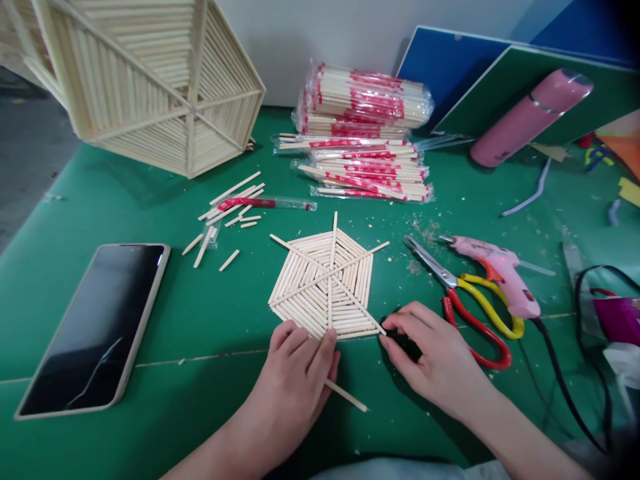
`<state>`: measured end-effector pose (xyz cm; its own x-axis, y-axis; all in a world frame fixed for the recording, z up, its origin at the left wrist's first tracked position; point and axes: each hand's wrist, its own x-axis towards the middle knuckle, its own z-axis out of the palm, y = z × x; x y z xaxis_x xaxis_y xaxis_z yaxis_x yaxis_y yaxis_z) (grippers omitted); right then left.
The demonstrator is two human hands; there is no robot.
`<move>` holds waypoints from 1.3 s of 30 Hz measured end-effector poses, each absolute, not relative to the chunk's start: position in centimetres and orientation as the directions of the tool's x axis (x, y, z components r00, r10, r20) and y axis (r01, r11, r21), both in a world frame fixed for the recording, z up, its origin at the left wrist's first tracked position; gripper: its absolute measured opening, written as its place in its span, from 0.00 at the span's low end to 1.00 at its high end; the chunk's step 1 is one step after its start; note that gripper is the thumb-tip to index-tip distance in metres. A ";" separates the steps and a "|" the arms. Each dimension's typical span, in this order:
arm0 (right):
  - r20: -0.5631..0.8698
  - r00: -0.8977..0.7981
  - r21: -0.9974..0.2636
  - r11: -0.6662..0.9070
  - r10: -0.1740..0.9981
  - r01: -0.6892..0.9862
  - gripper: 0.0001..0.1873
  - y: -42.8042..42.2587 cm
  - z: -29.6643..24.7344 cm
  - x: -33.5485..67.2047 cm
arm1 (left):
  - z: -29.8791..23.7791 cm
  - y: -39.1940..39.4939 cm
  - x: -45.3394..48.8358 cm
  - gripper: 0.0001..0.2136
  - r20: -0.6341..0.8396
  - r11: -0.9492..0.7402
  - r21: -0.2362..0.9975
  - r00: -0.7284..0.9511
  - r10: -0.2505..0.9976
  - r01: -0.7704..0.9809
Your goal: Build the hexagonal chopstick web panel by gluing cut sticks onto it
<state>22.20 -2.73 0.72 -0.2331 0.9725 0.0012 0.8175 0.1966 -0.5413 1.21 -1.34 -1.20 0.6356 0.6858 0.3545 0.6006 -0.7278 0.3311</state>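
A hexagonal web of wooden chopsticks (295,283) lies flat on the green table, with crossing spokes that jut past its outline. My left hand (303,377) is closed at its near edge, fingers bent over the lower left side. From under that hand a loose chopstick (347,395) sticks out toward the lower right; its other end is hidden. At the lower right corner, the thumb and forefinger of my right hand (430,353) pinch the tip of a spoke. Scissors (453,280) with red and yellow handles lie beside my right hand.
A pink glue gun (505,270) trails a black cord at right. Cut stick pieces (229,260) and a phone (95,327) lie left. Wrapped chopsticks (370,163), a pink bottle (533,120) and a larger stick-built hexagonal structure (145,123) stand behind.
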 end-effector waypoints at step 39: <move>0.081 -0.116 -0.473 0.140 0.990 0.870 0.05 -4.2 0.0 20.3 | -0.5 -0.9 1.7 0.08 0.298 -0.658 0.372 0.587 0.753 0.655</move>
